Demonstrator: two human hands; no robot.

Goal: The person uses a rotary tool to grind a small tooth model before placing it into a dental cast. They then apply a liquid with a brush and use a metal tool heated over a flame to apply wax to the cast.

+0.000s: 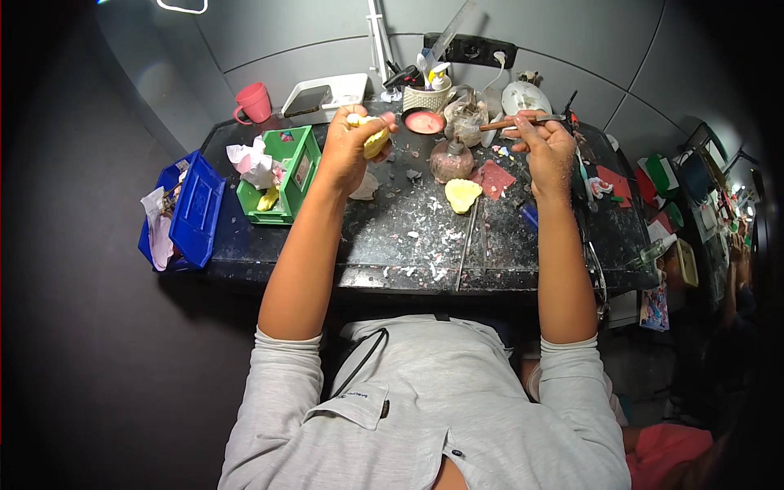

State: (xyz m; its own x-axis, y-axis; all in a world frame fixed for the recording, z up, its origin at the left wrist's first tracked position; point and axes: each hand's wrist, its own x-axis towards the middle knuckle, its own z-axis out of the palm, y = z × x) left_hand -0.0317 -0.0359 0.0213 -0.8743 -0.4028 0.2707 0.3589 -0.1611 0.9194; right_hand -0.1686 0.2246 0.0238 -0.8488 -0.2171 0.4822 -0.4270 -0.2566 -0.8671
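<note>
My left hand (353, 151) is raised over the back of the bench, its fingers wrapped round a yellow plaster dental cast (376, 144). Much of that cast is hidden by the fingers. In my right hand (547, 155) is a wax knife (500, 125), its wooden handle pointing left and its metal end to the right. Between the hands stands a glass spirit burner (452, 163). A second yellow plaster cast (463, 196) lies on the bench, beside a sheet of pink wax (495, 179). A thin metal tool (467, 245) lies nearer the front edge.
White and pink scraps litter the black bench (376, 253). To the left are a green bin (278, 214), a blue bin (196, 220) and a pink mug (254, 104). At the back are a white tray (353, 87) and a round dish of pink wax (425, 122).
</note>
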